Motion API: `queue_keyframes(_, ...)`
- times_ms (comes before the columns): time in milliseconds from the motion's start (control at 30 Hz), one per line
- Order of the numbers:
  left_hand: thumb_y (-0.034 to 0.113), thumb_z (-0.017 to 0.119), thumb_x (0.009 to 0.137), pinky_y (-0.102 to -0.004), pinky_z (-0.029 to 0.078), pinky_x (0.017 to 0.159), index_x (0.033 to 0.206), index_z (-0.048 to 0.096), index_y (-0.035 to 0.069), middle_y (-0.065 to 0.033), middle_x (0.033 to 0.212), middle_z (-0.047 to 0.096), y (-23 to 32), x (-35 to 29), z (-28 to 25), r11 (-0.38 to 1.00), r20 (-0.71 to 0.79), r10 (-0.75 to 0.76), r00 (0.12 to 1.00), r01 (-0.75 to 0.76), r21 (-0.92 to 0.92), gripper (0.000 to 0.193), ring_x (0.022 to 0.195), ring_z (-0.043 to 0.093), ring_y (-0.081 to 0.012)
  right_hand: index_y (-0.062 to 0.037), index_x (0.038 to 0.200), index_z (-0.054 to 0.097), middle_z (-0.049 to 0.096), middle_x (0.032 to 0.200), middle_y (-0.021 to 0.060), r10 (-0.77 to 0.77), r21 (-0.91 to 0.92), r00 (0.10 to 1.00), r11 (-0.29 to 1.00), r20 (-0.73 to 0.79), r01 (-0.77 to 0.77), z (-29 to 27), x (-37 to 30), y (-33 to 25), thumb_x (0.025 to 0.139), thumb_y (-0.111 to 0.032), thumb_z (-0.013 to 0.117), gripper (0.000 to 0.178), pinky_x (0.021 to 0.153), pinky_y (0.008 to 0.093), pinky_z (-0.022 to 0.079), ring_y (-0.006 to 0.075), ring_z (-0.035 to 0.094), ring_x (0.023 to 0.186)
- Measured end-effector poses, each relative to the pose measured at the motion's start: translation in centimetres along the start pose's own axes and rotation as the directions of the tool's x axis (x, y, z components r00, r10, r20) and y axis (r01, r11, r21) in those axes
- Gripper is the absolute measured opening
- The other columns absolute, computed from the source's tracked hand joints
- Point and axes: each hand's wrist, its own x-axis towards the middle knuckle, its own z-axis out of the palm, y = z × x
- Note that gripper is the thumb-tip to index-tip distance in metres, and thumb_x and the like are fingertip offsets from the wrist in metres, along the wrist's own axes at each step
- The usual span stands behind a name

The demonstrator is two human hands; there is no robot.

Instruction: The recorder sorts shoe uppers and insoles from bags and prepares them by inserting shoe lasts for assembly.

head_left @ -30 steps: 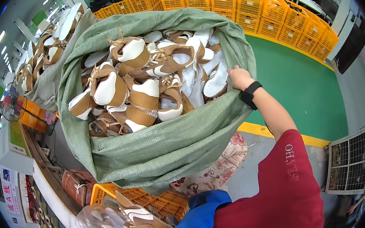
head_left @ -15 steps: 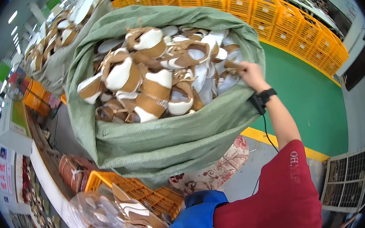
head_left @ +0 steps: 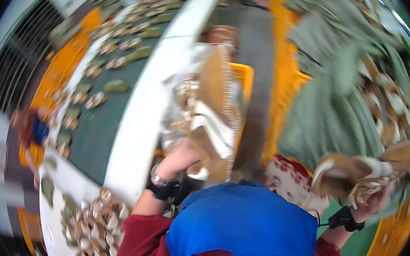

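A long table (head_left: 114, 112) with a dark green top and a white edge runs across the left half of the view, carrying rows of green pieces and brown-and-white shoe parts. On the right stands a big green woven sack (head_left: 317, 117), its mouth showing many brown-and-white shoes (head_left: 385, 105); motion blur softens their outlines. At lower left is a white table (head_left: 50, 217) with a dense heap of brown-and-white shoe parts (head_left: 96, 232) and some green pieces. A co-worker (head_left: 28, 127) in maroon and blue is at the far left edge. The wearer's blue apron (head_left: 244, 223) fills the lower middle, over maroon sleeves.

An orange crate (head_left: 243, 77) sits ahead of the apron, partly hidden by the left-hand shoe (head_left: 214, 92), which is brown with white stripes and stands nearly upright. Just left of that shoe is a clear plastic bag (head_left: 170, 126). The right-hand shoe (head_left: 338, 177), brown and white with laces, is tilted sideways in front of the sack; whether these 2 touch, I cannot tell. A floral cloth (head_left: 286, 174) shows between apron and sack.

The left grip (head_left: 184, 157) is closed around the lower end of its shoe. The right grip (head_left: 375, 200) holds its shoe from below. Both wrists wear 1 dark band each, and a beaded bracelet (head_left: 158, 178) circles the left.
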Motion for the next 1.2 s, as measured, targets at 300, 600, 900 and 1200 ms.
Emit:
queue_keyframes(300,0.027,0.071,0.071,-0.0398,0.048,0.077,0.108,0.054,0.0,-0.0226,0.09,0.063,-3.8,-10.0,-13.1,0.929,-0.645,0.131,0.752,0.133,0.344,0.048,0.085,0.061,-0.0361,-0.0043,0.1,0.061,0.067,0.088,0.0087,0.834,0.045,0.505,0.508,0.222,-0.86,24.2,4.4,30.8,0.094,-0.028,0.048,0.028,0.068,0.0322,0.054,0.0198,0.065,0.076)
queue_keyframes(600,0.035,0.066,0.072,-0.0455,0.049,0.072,0.106,0.047,0.003,-0.0216,0.085,0.065,-17.7,-13.7,-20.6,0.701,-0.793,-0.214,0.571,0.655,0.282,0.05,0.083,0.062,-0.0373,0.0002,0.12,0.048,0.061,0.11,0.0116,0.874,-0.36,0.187,0.368,0.449,-0.857,43.4,1.8,56.6,0.093,-0.027,0.047,0.038,0.085,0.0356,0.05,0.0233,0.061,0.097)
queue_keyframes(900,0.029,0.061,0.079,-0.0413,0.048,0.077,0.127,0.043,0.008,-0.0245,0.093,0.063,-19.7,-16.6,-21.2,0.822,-0.457,-0.422,0.783,0.543,0.172,0.055,0.088,0.062,-0.0338,0.0057,0.136,0.03,0.045,0.128,0.0305,0.762,-0.823,0.34,0.564,0.551,0.069,43.2,0.5,68.5,0.085,-0.027,0.049,0.063,0.102,0.0351,0.034,0.0383,0.044,0.12)
queue_keyframes(1200,0.013,0.052,0.077,-0.0416,0.047,0.078,0.128,0.046,0.011,-0.0215,0.097,0.062,-20.4,-15.0,-20.9,0.836,-0.483,-0.328,0.812,0.488,0.251,0.052,0.089,0.061,-0.0347,0.0029,0.128,0.045,0.052,0.121,0.0268,0.692,-0.739,0.26,0.63,0.674,0.239,44.8,2.3,68.4,0.086,-0.031,0.054,0.055,0.099,0.0376,0.037,0.0368,0.048,0.116)
